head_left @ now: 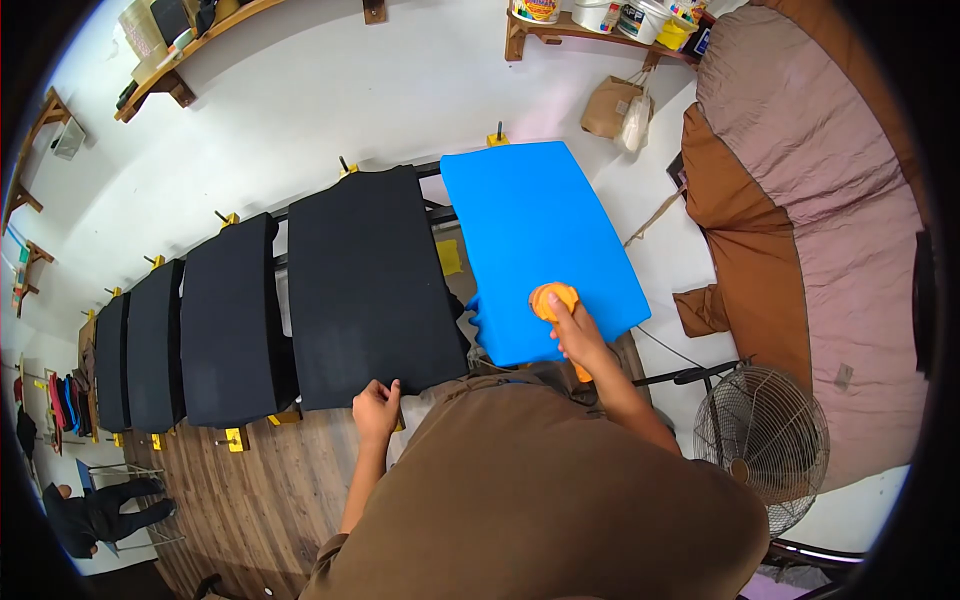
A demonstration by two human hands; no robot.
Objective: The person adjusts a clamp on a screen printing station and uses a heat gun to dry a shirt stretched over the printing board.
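Observation:
A bright blue board (535, 240) lies on a long rail rack at the right end of a row. My right hand (572, 330) presses an orange tool (553, 299) down on the board's near edge, fingers wrapped round it. My left hand (376, 410) grips the near edge of the neighbouring black board (365, 280). More black boards (230, 320) follow to the left along the rack.
A standing fan (765, 440) is at the right, beside a brown and pink draped mass (820, 200). Wall shelves hold paint tubs (610, 15). A paper bag (610, 105) hangs on the white wall. Another person (95, 515) crouches at lower left on the wooden floor.

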